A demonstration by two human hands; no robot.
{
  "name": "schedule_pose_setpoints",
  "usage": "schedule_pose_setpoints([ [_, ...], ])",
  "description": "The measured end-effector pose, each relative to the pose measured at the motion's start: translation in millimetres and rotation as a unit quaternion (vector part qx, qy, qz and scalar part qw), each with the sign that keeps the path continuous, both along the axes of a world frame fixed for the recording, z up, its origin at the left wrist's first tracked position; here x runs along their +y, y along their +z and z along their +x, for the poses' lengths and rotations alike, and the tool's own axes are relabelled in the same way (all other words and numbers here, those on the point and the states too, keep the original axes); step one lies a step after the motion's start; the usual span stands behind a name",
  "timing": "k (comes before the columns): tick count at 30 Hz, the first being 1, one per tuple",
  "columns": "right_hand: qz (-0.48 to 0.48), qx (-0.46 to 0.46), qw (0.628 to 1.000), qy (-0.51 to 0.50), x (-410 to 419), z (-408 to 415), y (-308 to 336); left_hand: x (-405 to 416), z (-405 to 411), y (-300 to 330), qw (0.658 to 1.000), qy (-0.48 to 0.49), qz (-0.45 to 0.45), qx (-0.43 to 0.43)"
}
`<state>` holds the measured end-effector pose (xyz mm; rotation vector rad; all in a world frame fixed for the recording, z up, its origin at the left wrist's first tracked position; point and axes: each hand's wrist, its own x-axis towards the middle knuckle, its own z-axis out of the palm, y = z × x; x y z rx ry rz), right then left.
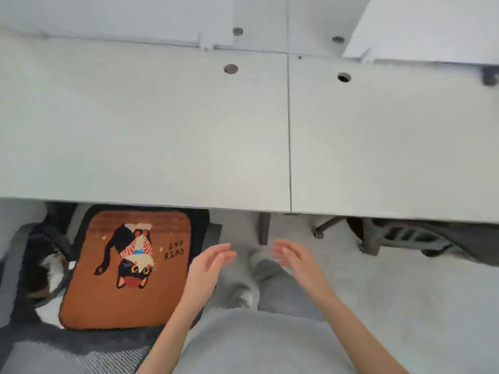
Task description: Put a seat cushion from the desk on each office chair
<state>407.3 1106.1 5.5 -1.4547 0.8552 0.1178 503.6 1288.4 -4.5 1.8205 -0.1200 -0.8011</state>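
Lying flat on the seat of a dark office chair [201, 225] at the lower left, an orange seat cushion [127, 300] shows a black cat in a red-striped top and the words "CUTE CAT", all of it upside down from this view. Its far edge sits just under the front edge of the tabletop [162, 130], and the dark seat shows as a narrow border along the cushion's far and right sides. Left of the cushion, partly tucked beneath it, something furry in black, white and brown [47, 273] rests on the same chair; what it is I cannot tell. The left hand [209, 261] hovers just past the cushion's right edge, fingers spread and slightly curled, holding nothing and not touching the cushion. The right hand [293, 256] is near it, palm turned inward, fingers likewise loose and apart, also empty. Between and below the hands are grey trousers [272, 282] and light shoes on a pale floor [405, 292]. The broad pale grey tabletop fills the middle of the view, split by a thin seam, with round cable holes [231, 68] near its far side. At the right, under the tabletop's edge, the dark base and frame of a second chair [399, 236] are in view, with its seat hidden.
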Motion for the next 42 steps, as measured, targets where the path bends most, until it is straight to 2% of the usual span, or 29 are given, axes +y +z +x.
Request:
schedule_pose_setpoints([
  [4, -0.015, 0.046, 0.986, -0.16, 3, -101, -12, -49, -26, 6, 0.983, -0.184, -0.006, 0.004],
  [6, -0.039, 0.069, 0.966, -0.246, 8, -151, -14, -84, -43, 10, 0.963, -0.268, -0.017, 0.011],
  [9, -0.026, 0.078, 0.909, -0.408, 18, -213, -15, -145, -76, 18, 0.92, -0.39, -0.035, 0.006],
  [11, -0.011, 0.083, 0.854, -0.514, 24, -249, -17, -190, -107, 22, 0.879, -0.475, -0.044, 0.006],
  [13, 0.01, 0.08, 0.808, -0.583, 26, -283, -23, -233, -146, 26, 0.834, -0.549, -0.046, 0.006],
  [16, 0.04, 0.073, 0.76, -0.645, 16, -328, -34, -288, -204, 24, 0.791, -0.61, -0.043, 0.003],
  [20, 0.036, 0.072, 0.732, -0.677, -35, -400, -35, -350, -272, 11, 0.773, -0.635, -0.018, 0.005],
  [26, -0.048, 0.012, 0.717, -0.695, -182, -492, 1, -434, -338, 10, 0.814, -0.581, 0.0, 0.013],
  [31, -0.132, -0.028, 0.709, -0.692, -325, -553, 16, -544, -396, 4, 0.812, -0.584, -0.012, 0.014],
  [34, -0.129, -0.006, 0.713, -0.689, -398, -584, 4, -630, -448, -3, 0.788, -0.616, -0.015, 0.017],
  [38, -0.096, 0.026, 0.705, -0.702, -478, -623, -11, -764, -529, 9, 0.732, -0.68, -0.045, 0.005],
  [42, -0.081, 0.064, 0.687, -0.72, -538, -671, -12, -881, -596, 38, 0.718, -0.69, -0.086, -0.012],
])
